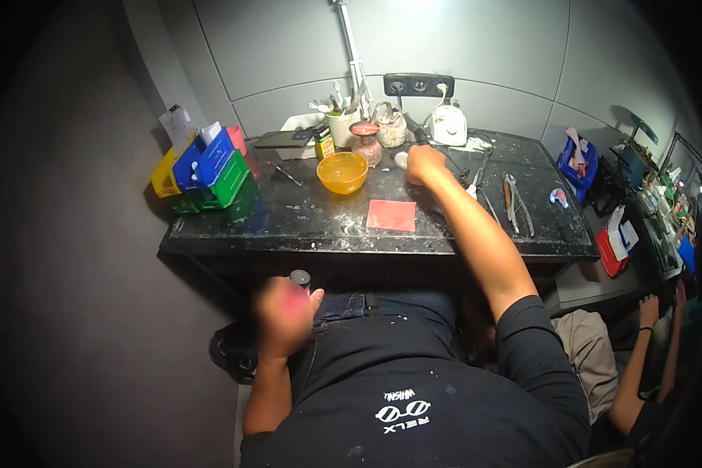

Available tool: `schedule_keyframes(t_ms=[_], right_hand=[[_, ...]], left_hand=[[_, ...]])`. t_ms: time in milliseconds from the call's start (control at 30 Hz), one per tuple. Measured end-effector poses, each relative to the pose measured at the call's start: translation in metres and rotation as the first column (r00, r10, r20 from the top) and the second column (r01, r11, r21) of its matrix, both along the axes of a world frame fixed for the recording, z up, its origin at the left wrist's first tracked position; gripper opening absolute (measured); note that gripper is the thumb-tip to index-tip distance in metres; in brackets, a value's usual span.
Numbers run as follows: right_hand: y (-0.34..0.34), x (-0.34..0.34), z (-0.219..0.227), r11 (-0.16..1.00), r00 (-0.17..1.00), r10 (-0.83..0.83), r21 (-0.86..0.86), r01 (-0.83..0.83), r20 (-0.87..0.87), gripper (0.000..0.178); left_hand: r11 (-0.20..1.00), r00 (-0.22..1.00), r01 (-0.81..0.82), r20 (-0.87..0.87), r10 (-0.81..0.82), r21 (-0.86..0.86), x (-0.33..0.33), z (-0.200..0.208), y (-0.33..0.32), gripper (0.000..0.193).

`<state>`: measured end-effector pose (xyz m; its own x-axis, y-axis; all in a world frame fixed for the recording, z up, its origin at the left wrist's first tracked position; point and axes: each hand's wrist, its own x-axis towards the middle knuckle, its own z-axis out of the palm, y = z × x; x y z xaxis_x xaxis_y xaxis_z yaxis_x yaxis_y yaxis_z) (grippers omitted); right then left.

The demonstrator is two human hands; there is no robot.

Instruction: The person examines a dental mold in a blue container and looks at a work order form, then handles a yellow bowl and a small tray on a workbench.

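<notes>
My left hand [282, 326] is held low in front of the bench, closed round a small dark cylinder with a grey round top [300, 277]. A blurred patch covers most of its fingers. Stretched out over the back of the bench, my right hand [427, 165] is closed. A small whitish thing [401, 160] shows at its fingers; what exactly they grip is hidden. Left of that hand stands an amber see-through bowl [342, 184]. A flat pink sheet [391, 215] lies nearer the front edge. Behind the bowl is a jar of pink contents [366, 150] with a red top.
Yellow, blue and green bins [210, 173] stand at the bench's left end. A tool cup [342, 129] and white device [448, 125] line the back. Pliers-like tools [518, 204] and a small pale-blue and pink piece [558, 197] lie right. Another person's hand [648, 310] shows far right.
</notes>
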<state>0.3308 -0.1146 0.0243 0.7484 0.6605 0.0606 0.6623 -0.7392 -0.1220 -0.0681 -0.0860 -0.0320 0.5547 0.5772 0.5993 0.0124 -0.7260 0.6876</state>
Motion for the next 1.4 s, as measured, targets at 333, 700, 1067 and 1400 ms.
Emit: schedule_keyframes(t_ms=[333,700,1067,1400], right_hand=[[-0.099,-0.12,-0.001,0.523,0.939,0.326,0.806,-0.277,0.111,0.045],[-0.129,-0.316,-0.057,0.376,0.376,0.911,0.717,-0.587,-0.17,0.042],[-0.325,-0.075,-0.164,0.88,0.796,-0.455,-0.065,0.471,-0.399,0.077],[-0.318,-0.047,-0.258,0.12,0.85,-0.18,0.846,0.519,-0.496,0.042]], left_hand=[[0.879,0.972,0.222,0.163,-0.167,-0.422,-0.055,-0.003,-0.013,0.03],[0.778,0.855,0.518,0.211,-0.473,-0.357,-0.101,-0.009,-0.057,0.049],[0.882,0.934,0.269,0.329,-0.141,-0.387,-0.189,0.004,-0.042,0.038],[0.924,0.926,0.147,0.378,-0.003,-0.352,-0.207,0.013,-0.02,0.038]])
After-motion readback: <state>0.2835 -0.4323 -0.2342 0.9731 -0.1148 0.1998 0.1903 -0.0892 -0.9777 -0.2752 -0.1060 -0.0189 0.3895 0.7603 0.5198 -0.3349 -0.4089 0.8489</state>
